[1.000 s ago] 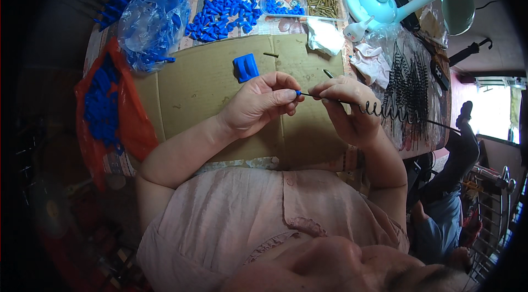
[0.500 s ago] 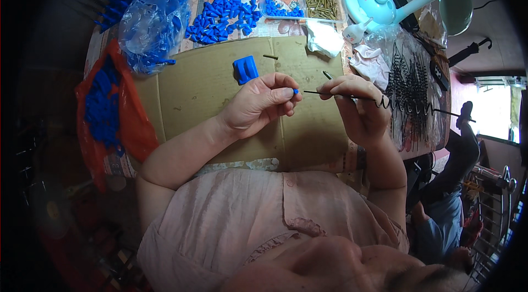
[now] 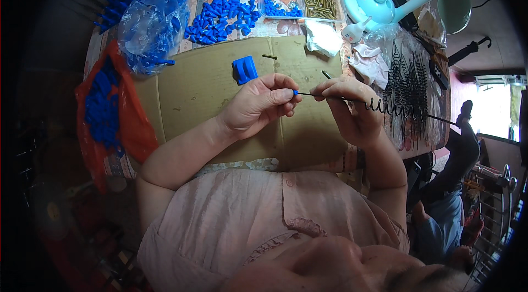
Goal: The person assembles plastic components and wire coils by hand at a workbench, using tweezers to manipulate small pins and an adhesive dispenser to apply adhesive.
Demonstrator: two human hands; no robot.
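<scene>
My left hand (image 3: 258,104) is closed in a pinch over the cardboard. At its fingertips shows a small blue plastic piece (image 3: 296,92), mostly hidden by the fingers. My right hand (image 3: 355,106) grips a thin black wire with a coiled, spring-like middle (image 3: 393,109). The wire's straight left end meets the blue piece; how deep it sits I cannot tell. By the right fingertips pokes out a short metal tip (image 3: 326,74), its other end hidden. Beyond the left hand lie a blue plastic block (image 3: 245,69) and a brass-coloured screw-like pin (image 3: 269,56).
A cardboard sheet (image 3: 192,94) covers the near table. Behind it are loose blue cone-shaped pieces (image 3: 223,20) and a divided clear box (image 3: 280,16). A red bag (image 3: 140,132) stands left; black coiled wires (image 3: 407,88) and a pale-green lamp (image 3: 368,6) are right.
My right hand has turned slightly and shifted the black wire left. Its end, apart from the blue piece before, now touches it. My left hand has hardly moved.
</scene>
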